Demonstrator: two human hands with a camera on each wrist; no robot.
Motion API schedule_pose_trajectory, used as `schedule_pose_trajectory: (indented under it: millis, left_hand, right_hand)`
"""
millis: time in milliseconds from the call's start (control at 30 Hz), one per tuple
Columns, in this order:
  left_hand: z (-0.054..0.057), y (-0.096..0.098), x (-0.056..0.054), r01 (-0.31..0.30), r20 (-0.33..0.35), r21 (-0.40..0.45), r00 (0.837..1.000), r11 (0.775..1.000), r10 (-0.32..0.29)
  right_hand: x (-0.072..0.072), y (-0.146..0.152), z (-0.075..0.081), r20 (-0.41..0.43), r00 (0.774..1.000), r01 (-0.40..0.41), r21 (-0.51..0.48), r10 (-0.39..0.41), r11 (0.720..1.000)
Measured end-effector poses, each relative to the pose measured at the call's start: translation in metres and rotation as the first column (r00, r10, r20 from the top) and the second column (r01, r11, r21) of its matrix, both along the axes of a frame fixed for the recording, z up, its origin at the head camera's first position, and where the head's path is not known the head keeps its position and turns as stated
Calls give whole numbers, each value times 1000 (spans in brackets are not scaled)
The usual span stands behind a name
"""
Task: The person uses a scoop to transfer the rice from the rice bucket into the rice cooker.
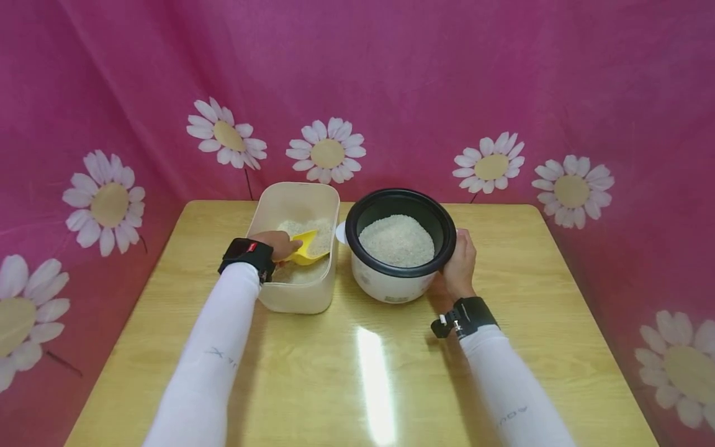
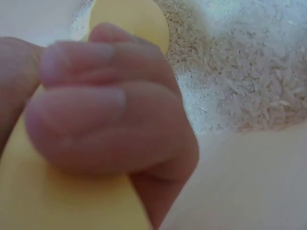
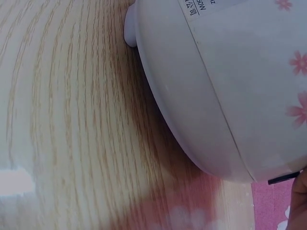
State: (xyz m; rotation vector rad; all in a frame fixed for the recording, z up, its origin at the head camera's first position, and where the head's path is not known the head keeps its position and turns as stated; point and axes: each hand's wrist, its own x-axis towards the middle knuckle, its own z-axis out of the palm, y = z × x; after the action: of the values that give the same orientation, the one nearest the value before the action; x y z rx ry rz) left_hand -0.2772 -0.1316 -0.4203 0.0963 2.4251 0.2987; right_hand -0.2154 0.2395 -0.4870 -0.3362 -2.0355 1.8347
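In the head view my left hand (image 1: 277, 243) reaches into a translucent white bin (image 1: 296, 299) of rice (image 2: 240, 62). Its fingers are curled round the handle of a yellow scoop (image 1: 308, 247), as the left wrist view also shows. The scoop lies tilted over the rice inside the bin. To the right stands a white rice cooker (image 1: 385, 287) with a black rim and a heap of rice (image 1: 398, 241) in its pot. My right hand (image 1: 461, 264) rests against the cooker's right side, its fingers partly hidden behind it. Pink flowers decorate the cooker's wall in the right wrist view.
Bin and cooker stand side by side near the back of a wooden table (image 1: 313, 372). A pink curtain (image 1: 391, 81) with daisies hangs behind and along both sides of the table. Part of a white handle (image 1: 341, 233) sticks out between bin and cooker.
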Motion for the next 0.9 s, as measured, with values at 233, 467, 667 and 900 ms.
schedule_pose_trajectory:
  millis: [233,467,667,900]
  left_hand:
    - [7,2,5,-2,-12,-17,1000,1000,2]
    - [8,0,6,6,-12,-20,1000,1000,-7]
    - [1,-3,1,-2,-18,21,1000,1000,3]
    - [-13,-6,-14,5,1,53,1000,999,-5]
  right_hand:
    - [-13,7,-22,2,1000,1,-125,-1,992]
    - [-13,5,-21,-25,999,20,-19,-21,1000]
    - [-12,5,-23,0,1000,4,-66,-4,998]
    - [-13,11,-26,11,1000,4,-27,-3,1000]
